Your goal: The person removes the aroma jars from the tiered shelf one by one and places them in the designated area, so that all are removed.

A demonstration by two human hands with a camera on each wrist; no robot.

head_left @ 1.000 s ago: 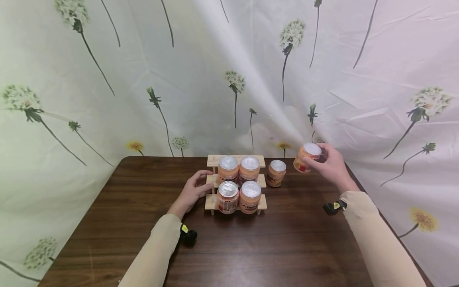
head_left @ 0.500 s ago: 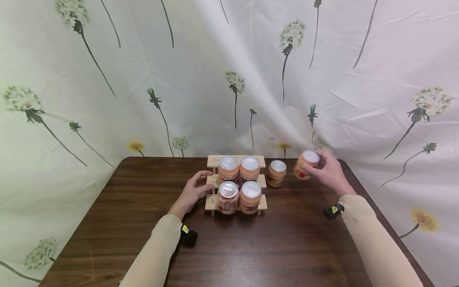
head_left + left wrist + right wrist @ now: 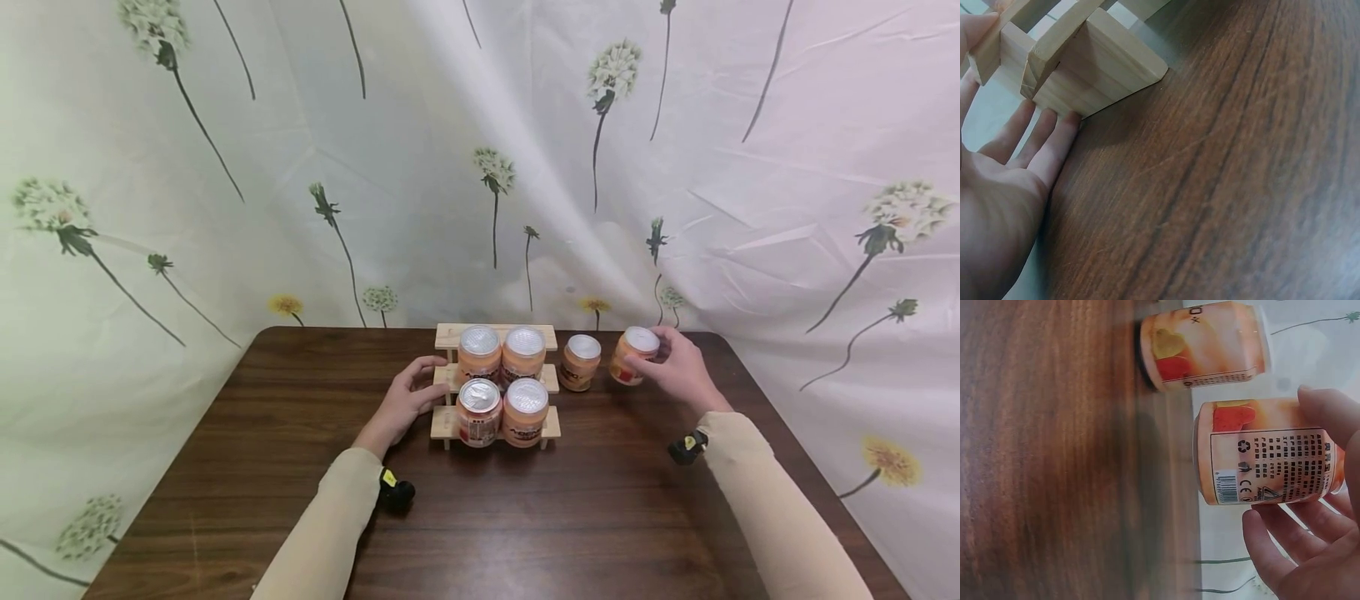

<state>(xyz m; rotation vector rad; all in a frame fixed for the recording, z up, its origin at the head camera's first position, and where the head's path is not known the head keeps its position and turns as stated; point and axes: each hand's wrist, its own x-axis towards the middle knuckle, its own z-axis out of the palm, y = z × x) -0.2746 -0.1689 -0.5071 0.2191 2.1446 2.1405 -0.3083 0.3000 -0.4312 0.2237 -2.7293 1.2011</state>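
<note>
Currently, the right grip [image 3: 684, 368] pinches a can [image 3: 1266, 456], the loose left grip [image 3: 399, 407] touching a rack [image 3: 1107, 65].

- Four cans [image 3: 527, 421] on the wooden rack [image 3: 447, 337], one standing can [image 3: 579, 371] at the rack's 3 o'clock, one held can [image 3: 626, 365] farther along 3 o'clock: six altogether.
- One rack, three steps.
- Left hand [image 3: 401, 402] at the rack's 9 o'clock, right hand [image 3: 681, 368] at 3: two hands.
- Two wrist cameras [image 3: 399, 497].
- Two sleeves [image 3: 330, 508].
- One table [image 3: 570, 517].
- One backdrop [image 3: 420, 167], three yellow flowers [image 3: 285, 306].
</note>
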